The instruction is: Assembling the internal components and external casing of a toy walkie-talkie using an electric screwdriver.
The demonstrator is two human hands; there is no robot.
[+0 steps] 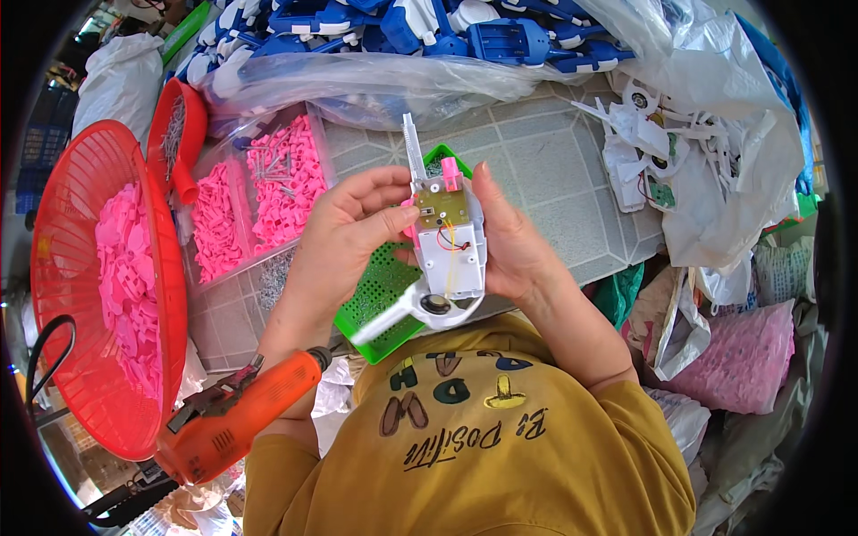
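Note:
Between my hands, over a green plastic basket (382,347), is a white plastic housing (456,277) with an open inside. It carries a circuit board (456,209), thin red, black and yellow wires, and a small pink part (451,173) at its far end. A toothed white strip (412,143) sticks up past the board. My left hand (353,219) grips the left side, its thumb at the board's edge beside another pink bit. Along the right side, my right hand (514,241) holds the housing, thumb pointing up. A white arm with a dark round piece (435,304) extends from the near end.
An orange power screwdriver (237,420) hangs at lower left, near my left forearm. Beside it stands a red basket (170,322) of pink parts. Clear trays of pink pieces (286,179), a red scoop of screws (185,183), blue-white housings (509,40) and white assemblies (639,147) surround the tiled surface.

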